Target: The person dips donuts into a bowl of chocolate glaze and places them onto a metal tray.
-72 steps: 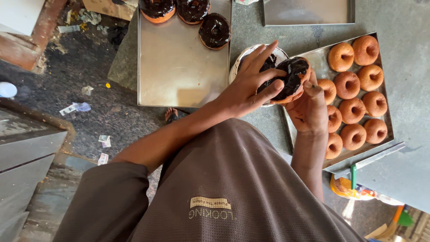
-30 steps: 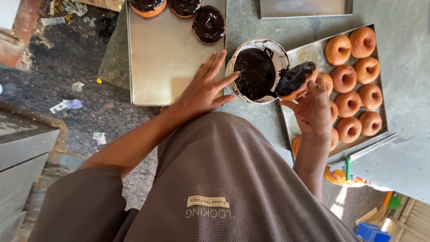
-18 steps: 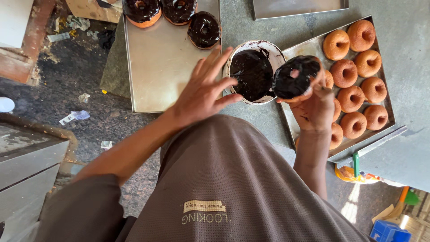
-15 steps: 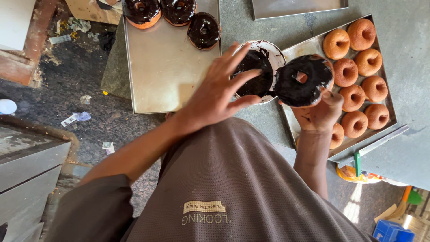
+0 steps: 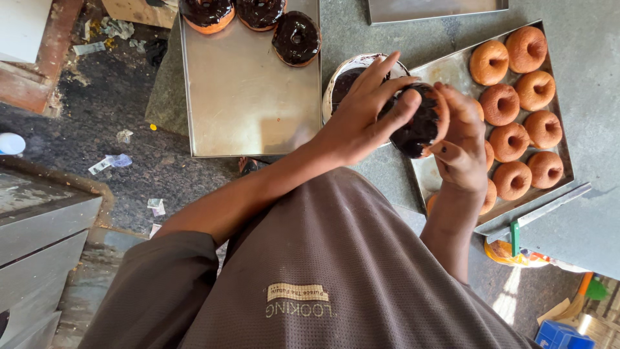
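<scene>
— What are the hands doing?
— Both grasp one chocolate-coated doughnut (image 5: 418,123), held up on edge between them. The left hand (image 5: 361,116) curls its fingers over the dark glazed side; the right hand (image 5: 460,139) cups the plain orange edge from the other side, with dark smears on its fingertips

— Where is that doughnut?
— In the air, partly over the white bowl of chocolate (image 5: 345,81) and partly over the near end of the right-hand tray (image 5: 452,64). The bowl stands on the grey counter (image 5: 581,39) between the two trays, mostly hidden by the left hand

— And around them?
— The right tray holds plain brown doughnuts (image 5: 516,123) in two rows. The left steel tray (image 5: 248,97) is mostly bare, with three glazed doughnuts (image 5: 294,35) along its far edge. A third tray's edge (image 5: 436,10) shows at the top

— Further out?
— A dark floor littered with paper scraps (image 5: 110,161), a metal cabinet (image 5: 39,226) at the left, and the person's brown shirt (image 5: 323,278) filling the bottom
</scene>
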